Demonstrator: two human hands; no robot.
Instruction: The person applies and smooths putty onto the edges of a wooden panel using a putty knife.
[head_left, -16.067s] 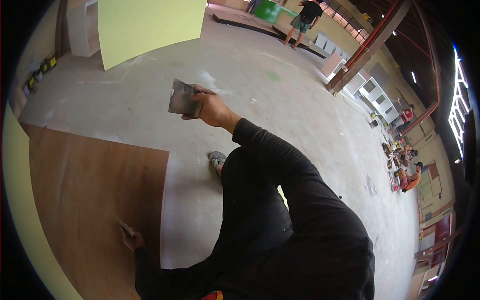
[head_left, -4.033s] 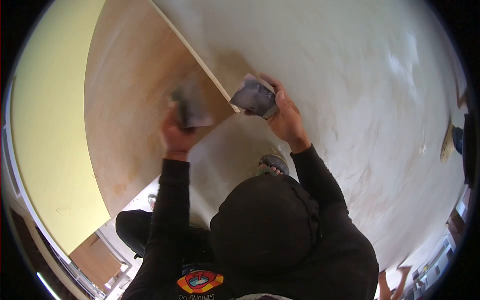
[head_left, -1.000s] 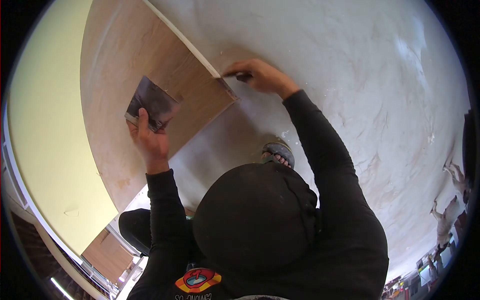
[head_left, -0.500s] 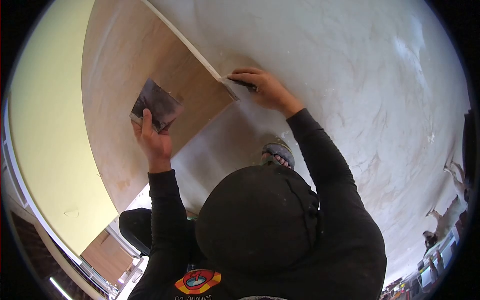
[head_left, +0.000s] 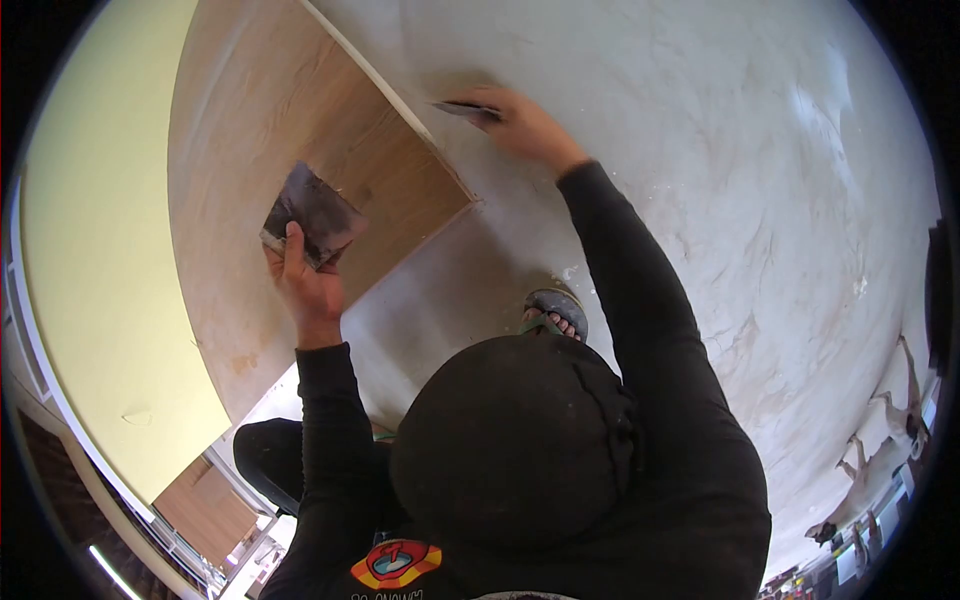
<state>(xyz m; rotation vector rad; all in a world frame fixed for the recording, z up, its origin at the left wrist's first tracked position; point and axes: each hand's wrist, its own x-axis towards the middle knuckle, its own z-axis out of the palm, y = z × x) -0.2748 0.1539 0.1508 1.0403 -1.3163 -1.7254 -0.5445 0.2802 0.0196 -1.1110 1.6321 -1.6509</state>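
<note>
My left hand (head_left: 312,285) grips a dark, smeared square scraper plate (head_left: 318,212) by its lower edge, thumb across its face. Behind it stands a brown wooden panel (head_left: 235,190). My right hand (head_left: 512,118) is closed round a thin, flat putty scraper (head_left: 462,107), whose blade points left. That blade is close to the panel's pale edge strip (head_left: 385,90); whether it touches cannot be told. Part of its handle is hidden by my fingers.
Below lies a pale, stained floor (head_left: 700,230). A sandalled foot (head_left: 556,312) rests near the panel's corner. A yellow panel (head_left: 100,260) stands at the left. Dog-like animals (head_left: 870,470) are at the far right, beside assorted items.
My right hand has moved up and slightly left with the scraper, from the panel's lower corner to farther along the edge strip. My left hand holds nearly still. The animals have shifted.
</note>
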